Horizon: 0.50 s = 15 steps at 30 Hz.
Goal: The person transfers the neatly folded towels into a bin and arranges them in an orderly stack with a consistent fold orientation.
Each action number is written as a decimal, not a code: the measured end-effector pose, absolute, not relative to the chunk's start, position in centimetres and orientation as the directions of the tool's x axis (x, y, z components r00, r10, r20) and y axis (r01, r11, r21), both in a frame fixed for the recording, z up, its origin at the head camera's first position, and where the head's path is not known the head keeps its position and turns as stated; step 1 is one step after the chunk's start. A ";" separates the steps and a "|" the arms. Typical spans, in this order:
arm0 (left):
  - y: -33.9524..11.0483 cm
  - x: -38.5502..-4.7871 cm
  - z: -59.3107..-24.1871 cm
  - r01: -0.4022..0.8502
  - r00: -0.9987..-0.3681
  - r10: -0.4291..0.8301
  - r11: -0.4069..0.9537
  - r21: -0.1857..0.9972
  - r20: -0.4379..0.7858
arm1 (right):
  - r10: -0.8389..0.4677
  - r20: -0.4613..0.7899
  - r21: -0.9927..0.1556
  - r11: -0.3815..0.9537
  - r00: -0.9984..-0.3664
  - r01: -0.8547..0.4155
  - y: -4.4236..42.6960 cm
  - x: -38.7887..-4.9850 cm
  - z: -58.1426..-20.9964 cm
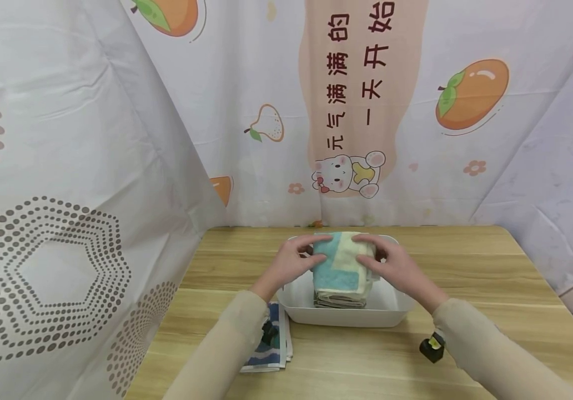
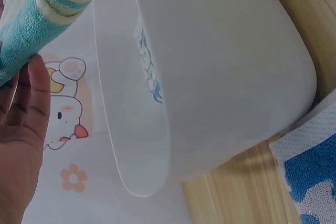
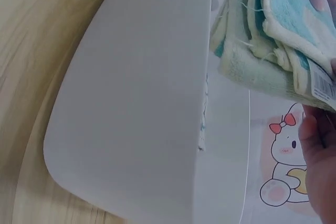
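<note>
A folded teal and cream towel [image 1: 338,266] is held between both hands above a white bin [image 1: 346,317]. My left hand [image 1: 293,260] grips its left side and my right hand [image 1: 391,265] its right side, fingers over the near face. Rolled folds of the towel [image 2: 31,35] show beside the left hand [image 2: 23,129] in the left wrist view. A tag with a barcode hangs at the towel's edge [image 3: 252,66] near the right hand [image 3: 320,156] in the right wrist view. Under it, other folded cloth [image 1: 338,300] shows in the bin.
A blue and white folded towel [image 1: 271,355] lies on the wooden table [image 1: 346,366] left of the bin, partly behind the left sleeve. Printed curtains [image 1: 266,72] hang behind the table and at both sides. A small black object [image 1: 432,349] is at the right sleeve.
</note>
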State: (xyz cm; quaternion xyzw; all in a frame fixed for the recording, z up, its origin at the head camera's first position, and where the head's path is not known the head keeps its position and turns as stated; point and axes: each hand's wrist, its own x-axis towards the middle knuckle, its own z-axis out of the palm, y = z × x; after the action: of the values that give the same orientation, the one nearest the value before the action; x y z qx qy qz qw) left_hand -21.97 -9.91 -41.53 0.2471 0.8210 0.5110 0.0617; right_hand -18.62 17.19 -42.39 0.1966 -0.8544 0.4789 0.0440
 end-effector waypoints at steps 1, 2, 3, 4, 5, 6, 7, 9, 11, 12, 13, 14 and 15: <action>-9.9 -22.1 -41.6 0.335 -0.873 0.468 0.363 0.869 0.141 | -0.300 0.252 -0.807 0.459 -0.920 -0.371 17.2 -18.7 -42.4; -9.9 -22.3 -41.6 0.329 -0.874 0.467 0.369 0.869 0.133 | -0.304 0.243 -0.810 0.459 -0.921 -0.365 17.3 -18.8 -42.4; -10.0 -22.4 -41.6 0.323 -0.875 0.467 0.372 0.870 0.126 | -0.307 0.232 -0.813 0.461 -0.923 -0.357 17.3 -19.0 -42.4; -10.0 -22.6 -41.7 0.320 -0.877 0.464 0.378 0.869 0.122 | -0.309 0.223 -0.816 0.460 -0.925 -0.350 17.3 -19.1 -42.4; -10.0 -22.8 -41.7 0.316 -0.879 0.462 0.384 0.868 0.116 | -0.309 0.211 -0.819 0.461 -0.927 -0.341 17.3 -19.3 -42.5; -10.0 -22.9 -41.8 0.307 -0.882 0.459 0.389 0.869 0.106 | -0.309 0.201 -0.824 0.461 -0.930 -0.331 17.3 -19.4 -42.5; -10.0 -23.1 -41.8 0.296 -0.885 0.456 0.391 0.871 0.096 | -0.308 0.192 -0.827 0.460 -0.932 -0.322 17.3 -19.6 -42.6; -9.9 -23.4 -41.9 0.274 -0.891 0.449 0.398 0.875 0.075 | -0.304 0.173 -0.833 0.463 -0.937 -0.304 17.4 -19.9 -42.7; -9.8 -23.8 -41.9 0.246 -0.895 0.443 0.405 0.881 0.046 | -0.300 0.157 -0.840 0.461 -0.941 -0.287 17.4 -20.2 -42.8; -9.8 -24.0 -41.9 0.229 -0.897 0.441 0.403 0.886 0.031 | -0.295 0.149 -0.841 0.464 -0.944 -0.278 17.4 -20.4 -42.9; -9.8 -24.2 -42.0 0.215 -0.898 0.440 0.401 0.890 0.018 | -0.291 0.143 -0.843 0.465 -0.946 -0.271 17.3 -20.5 -42.9; -9.7 -24.4 -42.0 0.203 -0.898 0.441 0.400 0.894 0.006 | -0.289 0.140 -0.843 0.467 -0.947 -0.267 17.3 -20.6 -42.9; -9.7 -24.6 -42.0 0.188 -0.897 0.442 0.395 0.899 -0.006 | -0.283 0.133 -0.843 0.472 -0.950 -0.258 17.3 -20.8 -42.9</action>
State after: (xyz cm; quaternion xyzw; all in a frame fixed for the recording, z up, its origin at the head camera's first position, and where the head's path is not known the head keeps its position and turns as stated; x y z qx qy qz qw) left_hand -24.58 -9.72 -42.05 0.1907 0.8261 0.5158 0.1228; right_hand -20.77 17.28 -42.88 0.1576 -0.8577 0.4893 -0.0125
